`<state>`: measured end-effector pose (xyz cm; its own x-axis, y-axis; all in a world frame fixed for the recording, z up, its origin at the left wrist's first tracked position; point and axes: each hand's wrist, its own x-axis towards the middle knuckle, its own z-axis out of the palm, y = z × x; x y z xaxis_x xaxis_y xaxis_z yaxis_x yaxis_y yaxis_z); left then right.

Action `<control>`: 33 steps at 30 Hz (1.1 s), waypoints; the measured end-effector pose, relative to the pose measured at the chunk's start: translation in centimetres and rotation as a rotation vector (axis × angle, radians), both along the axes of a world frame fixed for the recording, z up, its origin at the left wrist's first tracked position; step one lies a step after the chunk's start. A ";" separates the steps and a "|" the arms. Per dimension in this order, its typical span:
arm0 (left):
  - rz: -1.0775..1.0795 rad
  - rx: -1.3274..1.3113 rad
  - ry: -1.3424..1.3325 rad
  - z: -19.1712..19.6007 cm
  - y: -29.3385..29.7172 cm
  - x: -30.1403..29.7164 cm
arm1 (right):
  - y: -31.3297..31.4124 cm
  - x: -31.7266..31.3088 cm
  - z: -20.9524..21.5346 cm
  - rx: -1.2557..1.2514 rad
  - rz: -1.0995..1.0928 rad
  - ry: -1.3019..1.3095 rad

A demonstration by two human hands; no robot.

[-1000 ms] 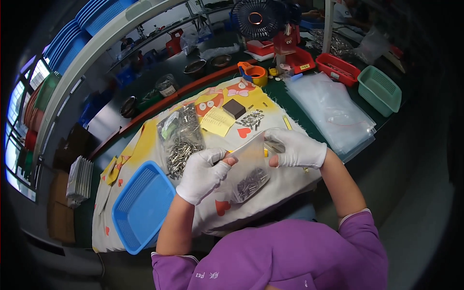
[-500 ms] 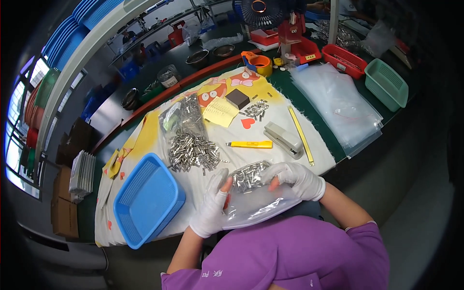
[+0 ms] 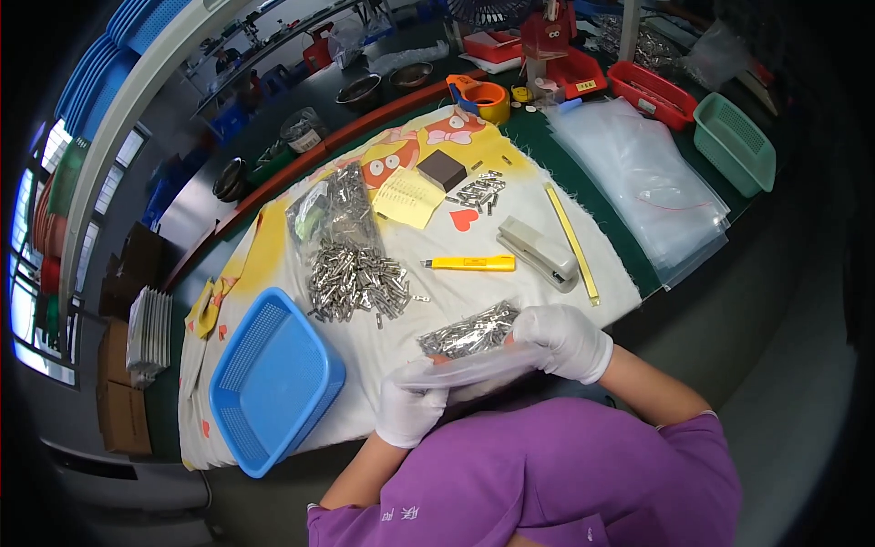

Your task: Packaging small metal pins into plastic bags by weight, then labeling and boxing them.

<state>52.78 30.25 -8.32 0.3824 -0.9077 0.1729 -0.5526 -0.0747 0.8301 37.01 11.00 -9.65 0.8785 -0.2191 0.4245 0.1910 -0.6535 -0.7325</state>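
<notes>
Both of my hands wear white gloves at the near edge of the cloth. My left hand (image 3: 410,407) is closed on the left end of a clear plastic bag (image 3: 483,364). My right hand (image 3: 565,345) grips the bag's other end. The near part of the bag is folded up into a band between the hands. Small silvery metal parts (image 3: 469,334) fill its far part, which lies on the cloth. Beyond the bag lie a yellow utility knife (image 3: 469,263) and a grey stapler (image 3: 538,253).
A blue basket (image 3: 273,383) stands left, beside a heap of metal parts (image 3: 355,284) spilling from another bag (image 3: 337,210). Behind are a yellow note (image 3: 409,198), a dark block (image 3: 442,170) and a tape dispenser (image 3: 480,98). Flat plastic bags (image 3: 638,187) and a green basket (image 3: 735,144) lie right.
The near part of the bag has been folded up toward the metal parts, into a narrow band. My left hand has moved right and nearer to me. The view has shifted slightly.
</notes>
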 end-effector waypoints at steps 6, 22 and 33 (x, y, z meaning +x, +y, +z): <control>0.330 -0.005 0.285 -0.1 -2.7 0.7 | 1.4 2.2 2.3 -0.008 -0.415 0.339; -0.289 0.039 -0.790 1.7 -5.5 -1.3 | 1.4 3.0 2.0 -0.037 -0.596 0.509; -0.256 0.167 -0.477 0.8 -5.6 -0.6 | 2.4 4.5 2.3 -0.132 -0.046 -0.006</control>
